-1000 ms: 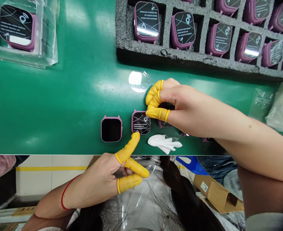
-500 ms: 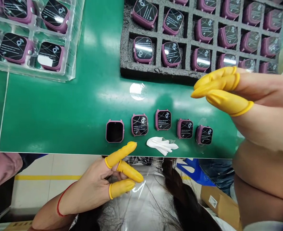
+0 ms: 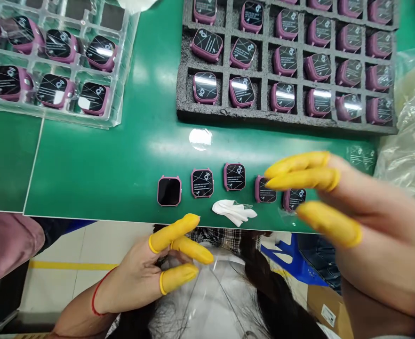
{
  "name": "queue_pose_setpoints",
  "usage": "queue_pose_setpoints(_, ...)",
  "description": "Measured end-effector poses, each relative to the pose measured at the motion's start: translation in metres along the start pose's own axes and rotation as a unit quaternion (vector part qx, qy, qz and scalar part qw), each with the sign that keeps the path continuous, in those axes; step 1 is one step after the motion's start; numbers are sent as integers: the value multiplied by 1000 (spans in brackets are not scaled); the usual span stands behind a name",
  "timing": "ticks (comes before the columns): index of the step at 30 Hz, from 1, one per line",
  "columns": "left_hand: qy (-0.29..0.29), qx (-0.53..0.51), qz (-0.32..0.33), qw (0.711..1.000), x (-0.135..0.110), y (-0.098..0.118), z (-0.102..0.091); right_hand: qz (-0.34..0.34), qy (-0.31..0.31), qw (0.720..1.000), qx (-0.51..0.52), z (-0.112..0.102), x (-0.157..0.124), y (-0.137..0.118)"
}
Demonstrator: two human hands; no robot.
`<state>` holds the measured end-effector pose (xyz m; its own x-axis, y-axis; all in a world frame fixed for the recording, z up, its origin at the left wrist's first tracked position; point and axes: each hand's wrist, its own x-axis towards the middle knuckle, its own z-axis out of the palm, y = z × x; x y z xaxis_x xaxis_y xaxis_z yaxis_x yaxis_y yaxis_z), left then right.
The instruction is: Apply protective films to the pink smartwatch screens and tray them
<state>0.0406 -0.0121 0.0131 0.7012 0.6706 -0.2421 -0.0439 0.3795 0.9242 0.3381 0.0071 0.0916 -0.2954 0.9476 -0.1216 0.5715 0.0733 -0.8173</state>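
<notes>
Yellow finger cots cover the thumb and two fingers of each hand. My left hand [image 3: 158, 263] is in front of the table edge, fingers apart, holding nothing. My right hand [image 3: 334, 202] hovers over the right end of a row of pink smartwatches, fingers spread and holding nothing. Its fingertips partly hide a smartwatch [image 3: 266, 190] and its thumb overlaps the rightmost smartwatch [image 3: 293, 199]. Further left lie a smartwatch [image 3: 235, 177], another smartwatch [image 3: 202, 183] and one with a plain black screen [image 3: 169, 191]. A crumpled white cloth [image 3: 230, 212] lies in front of the row.
A black foam tray [image 3: 207, 112] of pink smartwatches stands at the back. A clear plastic tray [image 3: 98, 123] with more is at the back left. Clear plastic bags [image 3: 408, 136] lie at the right. A round clear sticker or glare spot [image 3: 201, 139] shows on the green table [image 3: 105, 174].
My right hand has come down from near the foam tray to the right end of the row, and its fingers have parted wider. My left hand has hardly moved. The camera view has shifted.
</notes>
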Motion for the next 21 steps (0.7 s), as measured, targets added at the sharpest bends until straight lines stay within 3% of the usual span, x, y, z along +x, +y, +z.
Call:
queue_pose_setpoints(4,43,3,97,994,-7,-1,17,-66,-160,982,79,44,-9,-9)
queue_pose_setpoints(7,100,37,126,986,-12,-1,26,-31,-204,968,141,68,-12,-11)
queue_pose_setpoints(9,147,45,94,984,-15,2,27,14,-166,971,171,71,-12,-12)
queue_pose_setpoints(14,163,35,-106,980,-24,15,15,47,17,984,172,44,-8,-10)
queue_pose_setpoints(18,246,70,-96,962,-36,20,9,38,84,987,130,35,-2,-7)
queue_pose_setpoints(21,252,90,-61,962,-45,20,10,41,86,989,110,40,2,-8)
